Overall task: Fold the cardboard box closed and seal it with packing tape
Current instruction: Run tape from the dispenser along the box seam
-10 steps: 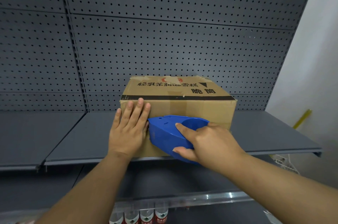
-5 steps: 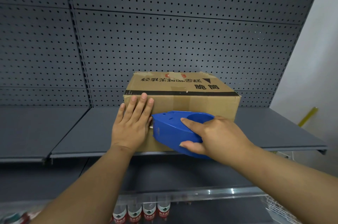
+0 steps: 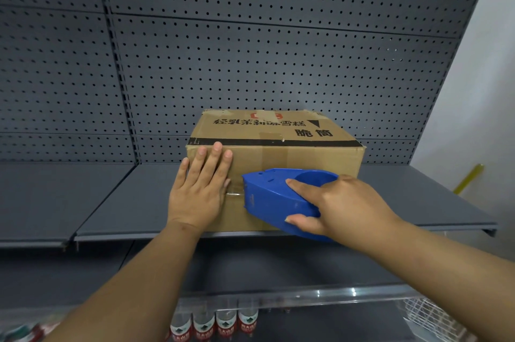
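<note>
Taping the front face of a closed cardboard box (image 3: 278, 129) on a grey shelf (image 3: 111, 202).

Left hand (image 3: 199, 191) flat on the box's front near its left corner, fingers straight and close together, fingertips reaching up to the top edge, pressing rather than gripping. Right hand (image 3: 338, 206) wrapped round a blue tape dispenser (image 3: 274, 198), thumb curled under its lower edge, index finger laid along its top, nose of the dispenser against the front face just beside the left hand. Short clear strip of tape (image 3: 235, 193) bridging hand and dispenser. Box flaps shut, contents hidden; older tape down the middle seam. Box at the shelf's front lip, pegboard (image 3: 250, 48) behind, bare shelf to both sides. Row of bottles (image 3: 214, 323) on the shelf below.
</note>
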Demonstrator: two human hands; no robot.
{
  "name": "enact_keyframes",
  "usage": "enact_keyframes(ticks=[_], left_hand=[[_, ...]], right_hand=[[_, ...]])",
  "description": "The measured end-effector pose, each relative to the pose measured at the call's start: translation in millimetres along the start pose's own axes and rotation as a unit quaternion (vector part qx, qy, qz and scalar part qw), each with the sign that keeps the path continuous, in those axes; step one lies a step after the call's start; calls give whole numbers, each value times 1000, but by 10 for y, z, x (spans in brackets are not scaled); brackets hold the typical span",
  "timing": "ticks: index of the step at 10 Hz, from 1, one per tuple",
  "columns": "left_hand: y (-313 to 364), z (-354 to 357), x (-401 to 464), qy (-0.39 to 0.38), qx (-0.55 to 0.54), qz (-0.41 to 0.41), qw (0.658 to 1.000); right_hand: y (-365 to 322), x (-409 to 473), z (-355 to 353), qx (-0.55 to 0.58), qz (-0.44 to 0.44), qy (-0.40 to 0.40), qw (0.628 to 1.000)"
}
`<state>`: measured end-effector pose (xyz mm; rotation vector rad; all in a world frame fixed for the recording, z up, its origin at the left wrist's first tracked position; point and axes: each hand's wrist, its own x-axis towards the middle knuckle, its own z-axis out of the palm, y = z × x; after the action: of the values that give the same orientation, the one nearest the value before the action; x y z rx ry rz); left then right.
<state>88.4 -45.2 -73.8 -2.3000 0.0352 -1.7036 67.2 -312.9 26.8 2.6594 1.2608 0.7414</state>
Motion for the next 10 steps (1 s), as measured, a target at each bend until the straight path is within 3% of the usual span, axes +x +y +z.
enact_keyframes(ticks=[3,8,10], left_hand=[[2,1,1,-5,4,3,1000],[56,-77,29,-29,-2,-8,1000],[310,-130,128,7,-18,-1,1000]], right_hand=[[360,-228,206,-64,-33,108,991],[258,-211,263,-62,17,80,995],[213,-228,250,-61,32,81,994]])
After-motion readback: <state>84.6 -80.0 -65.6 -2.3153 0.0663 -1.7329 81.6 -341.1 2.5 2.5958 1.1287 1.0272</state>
